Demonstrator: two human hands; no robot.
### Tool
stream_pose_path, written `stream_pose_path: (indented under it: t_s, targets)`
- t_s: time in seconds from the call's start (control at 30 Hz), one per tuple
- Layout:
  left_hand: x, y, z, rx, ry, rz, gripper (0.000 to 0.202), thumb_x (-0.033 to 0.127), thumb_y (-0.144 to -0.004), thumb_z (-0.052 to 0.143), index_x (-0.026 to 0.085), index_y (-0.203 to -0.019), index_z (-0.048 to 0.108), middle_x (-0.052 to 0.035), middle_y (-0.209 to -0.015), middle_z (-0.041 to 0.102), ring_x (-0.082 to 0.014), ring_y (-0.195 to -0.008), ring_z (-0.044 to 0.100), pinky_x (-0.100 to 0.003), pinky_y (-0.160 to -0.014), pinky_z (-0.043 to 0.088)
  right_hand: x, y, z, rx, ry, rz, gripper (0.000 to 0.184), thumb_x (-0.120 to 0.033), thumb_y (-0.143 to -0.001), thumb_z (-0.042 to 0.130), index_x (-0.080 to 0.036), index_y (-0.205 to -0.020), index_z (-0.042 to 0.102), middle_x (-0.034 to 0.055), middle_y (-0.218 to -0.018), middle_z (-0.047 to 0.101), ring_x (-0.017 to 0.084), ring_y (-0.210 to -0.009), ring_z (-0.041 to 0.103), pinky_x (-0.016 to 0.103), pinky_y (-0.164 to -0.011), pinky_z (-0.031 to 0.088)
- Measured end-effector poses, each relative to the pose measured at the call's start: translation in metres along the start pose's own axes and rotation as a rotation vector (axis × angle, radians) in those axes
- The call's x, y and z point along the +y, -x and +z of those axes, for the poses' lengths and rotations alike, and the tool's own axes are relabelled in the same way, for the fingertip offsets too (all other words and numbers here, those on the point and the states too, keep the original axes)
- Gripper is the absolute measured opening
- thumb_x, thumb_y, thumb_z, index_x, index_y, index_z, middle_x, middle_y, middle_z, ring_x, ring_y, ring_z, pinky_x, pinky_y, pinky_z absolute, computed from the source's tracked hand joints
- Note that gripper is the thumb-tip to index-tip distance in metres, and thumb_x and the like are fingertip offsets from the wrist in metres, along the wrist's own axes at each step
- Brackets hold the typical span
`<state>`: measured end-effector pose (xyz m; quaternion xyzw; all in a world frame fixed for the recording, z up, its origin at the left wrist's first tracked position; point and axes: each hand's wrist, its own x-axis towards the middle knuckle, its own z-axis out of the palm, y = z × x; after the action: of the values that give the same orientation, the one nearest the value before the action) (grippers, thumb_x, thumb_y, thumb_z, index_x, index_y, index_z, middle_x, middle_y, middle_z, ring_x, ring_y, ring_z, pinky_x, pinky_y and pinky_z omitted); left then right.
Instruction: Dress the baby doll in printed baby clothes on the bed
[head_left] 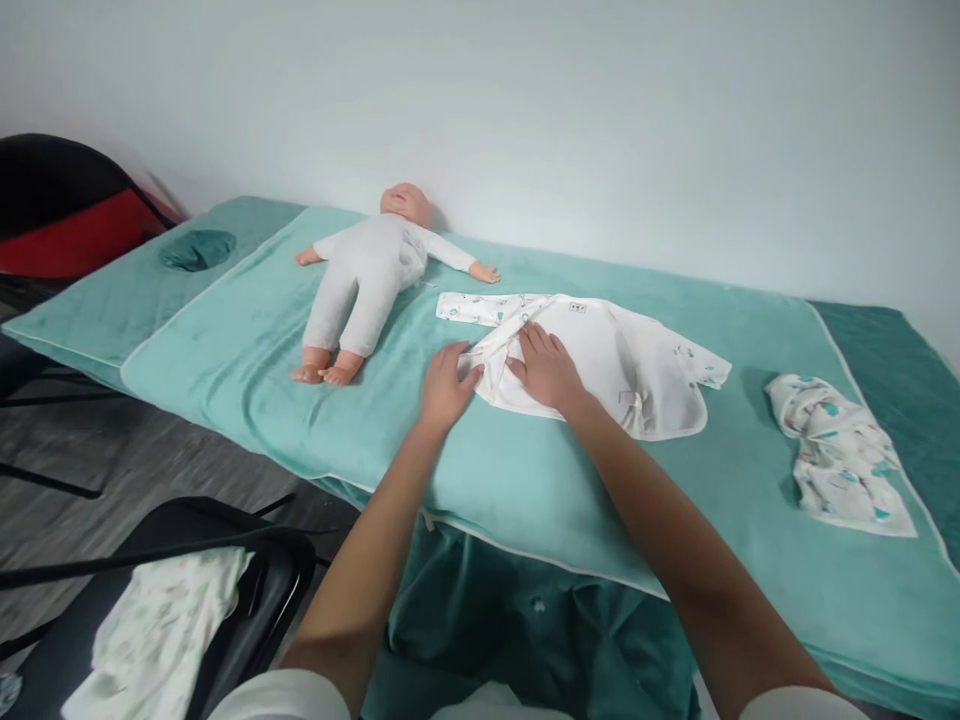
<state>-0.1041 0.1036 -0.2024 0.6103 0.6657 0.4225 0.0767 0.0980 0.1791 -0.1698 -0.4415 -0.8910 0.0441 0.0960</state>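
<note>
A white baby wrap shirt (pixel 592 345) lies spread on the green bed cover, its printed sleeves stretched to both sides. My right hand (pixel 550 370) rests on the shirt's front with its fingers stretched out, beside the diagonal overlapping edge. At the shirt's left side edge is my left hand (pixel 448 385), its thumb apart from the fingers and touching the cloth. A baby doll (pixel 367 265) in a pale long-sleeved suit lies on its back to the left, arms spread. One of its hands is close to the shirt's left sleeve.
A crumpled printed garment (pixel 844 455) lies on the massage bed (pixel 247 370) at the right. The bed stands against a white wall (pixel 600 130). At the lower left, a black chair (pixel 277 560) holds a printed cloth (pixel 161 635). Another black chair (pixel 64 180) with red stands behind.
</note>
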Motion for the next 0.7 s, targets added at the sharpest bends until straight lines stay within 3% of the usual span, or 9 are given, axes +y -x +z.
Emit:
stream_pose_path:
  t_s: [0.27, 0.4, 0.47, 0.53, 0.63, 0.7]
  targets:
    - [0.008, -0.003, -0.001, -0.023, -0.104, 0.024, 0.037, 0.027, -0.093, 0.056, 0.015, -0.127, 0.065, -0.0146, -0.124, 0.071, -0.0295, -0.119, 0.064, -0.045, -0.107, 0.048, -0.033, 0.065, -0.009, -0.043, -0.080, -0.198, 0.071, -0.049, -0.105, 0.037, -0.001, -0.158, 0.037, 0.0212, -0.168, 0.027, 0.032, -0.158, 0.025, 0.052, -0.127, 0.025]
    - [0.007, -0.014, 0.003, 0.004, -0.102, 0.029, 0.029, 0.027, -0.093, 0.054, 0.016, -0.114, 0.071, -0.0127, -0.111, 0.074, -0.0274, -0.108, 0.067, -0.040, -0.099, 0.050, -0.029, 0.079, -0.013, -0.115, -0.348, -0.268, 0.067, -0.051, -0.102, 0.049, -0.009, -0.154, 0.046, 0.0184, -0.166, 0.034, 0.031, -0.157, 0.029, 0.053, -0.129, 0.022]
    - [0.008, -0.020, 0.006, 0.030, -0.069, -0.010, 0.026, 0.028, -0.093, 0.054, 0.016, -0.105, 0.073, -0.0114, -0.105, 0.075, -0.0264, -0.103, 0.067, -0.038, -0.095, 0.050, -0.021, 0.069, -0.014, -0.127, -0.633, -0.172, 0.061, -0.051, -0.098, 0.054, -0.018, -0.150, 0.051, 0.0133, -0.163, 0.042, 0.028, -0.154, 0.037, 0.050, -0.128, 0.029]
    - [0.011, -0.023, 0.009, 0.074, 0.018, -0.070, 0.024, 0.029, -0.092, 0.054, 0.017, -0.100, 0.074, -0.0094, -0.101, 0.076, -0.0244, -0.098, 0.069, -0.035, -0.093, 0.050, -0.010, 0.047, -0.012, -0.046, -0.947, 0.050, 0.063, -0.050, -0.093, 0.062, -0.023, -0.149, 0.050, 0.0113, -0.160, 0.047, 0.026, -0.148, 0.046, 0.046, -0.123, 0.038]
    - [0.025, -0.024, 0.013, 0.170, 0.223, -0.178, 0.022, 0.031, -0.090, 0.057, 0.018, -0.098, 0.074, -0.0047, -0.096, 0.077, -0.0201, -0.092, 0.070, -0.030, -0.088, 0.051, 0.005, -0.001, -0.007, 0.161, -1.277, 0.414, 0.079, -0.047, -0.083, 0.072, -0.021, -0.151, 0.041, 0.0151, -0.157, 0.048, 0.025, -0.141, 0.053, 0.043, -0.120, 0.042]
    - [0.039, -0.021, 0.015, 0.203, 0.340, -0.243, 0.021, 0.031, -0.089, 0.059, 0.018, -0.095, 0.074, -0.0022, -0.092, 0.077, -0.0180, -0.088, 0.070, -0.027, -0.083, 0.051, 0.010, -0.031, -0.003, 0.245, -1.436, 0.534, 0.084, -0.042, -0.079, 0.076, -0.019, -0.150, 0.038, 0.0151, -0.152, 0.052, 0.024, -0.137, 0.056, 0.042, -0.120, 0.042]
